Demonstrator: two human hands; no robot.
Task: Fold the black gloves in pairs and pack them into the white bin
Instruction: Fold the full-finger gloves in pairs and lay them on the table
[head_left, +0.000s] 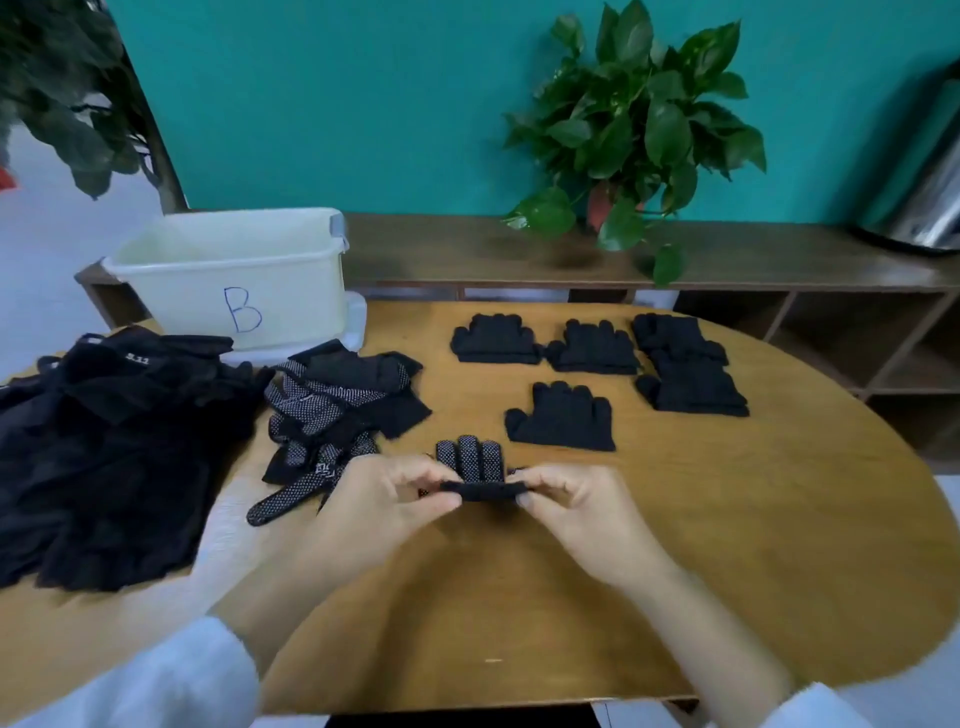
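Tabletop (675, 519): glove (470, 460) between pinching fingers (441, 500)

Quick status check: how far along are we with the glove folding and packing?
Done: about five folded pairs lie on the table, right of centre. In hand: the left hand and right hand both pinch the cuff of a dotted glove, mid-fold. Left: a dotted pile and a larger black pile remain unfolded. Nothing shows inside the white bin, so packing seems not yet begun.
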